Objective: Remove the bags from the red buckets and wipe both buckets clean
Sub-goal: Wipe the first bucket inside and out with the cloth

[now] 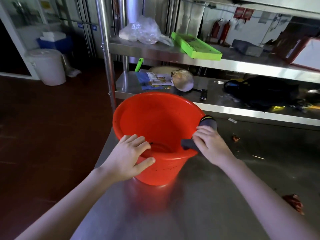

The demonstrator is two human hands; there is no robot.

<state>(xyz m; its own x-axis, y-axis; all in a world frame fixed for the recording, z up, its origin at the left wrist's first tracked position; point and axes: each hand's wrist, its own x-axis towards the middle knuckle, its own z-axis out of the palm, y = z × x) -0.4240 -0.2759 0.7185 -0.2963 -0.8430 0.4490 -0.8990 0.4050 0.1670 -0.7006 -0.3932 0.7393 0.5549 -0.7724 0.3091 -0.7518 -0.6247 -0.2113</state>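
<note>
Bucket (155, 122), red plastic, stands mouth up on the steel worktop (199, 205) close to its left edge, about midway between the near edge and the far one. Its inner wall shows plain red with a few dark specks low down, and more specks dot the outside of the near wall.

The left hand (128, 158) grips the near-left part of the rim: the fingers curl over the lip into the bucket and the thumb presses the outer wall just below it. The right hand (211, 146) holds a dark grey cloth (187, 143) against the right part of the rim, with the fingers bent round the fabric. One end of the cloth hangs inside the bucket, and the other end, with a yellow stripe, sticks up past the rim behind the fingers.

Small red scraps (294, 203) lie on the worktop toward its right edge, well apart from the bucket.

Beyond the far edge stands a steel rack. Its upper shelf (155, 47) carries a crumpled clear bag (140, 30) and, just beside it, a green slicer (195, 45). The lower shelf holds papers (155, 80) and a black bag (263, 92). A white tub (49, 66) with a lid stands on the floor at far left
</note>
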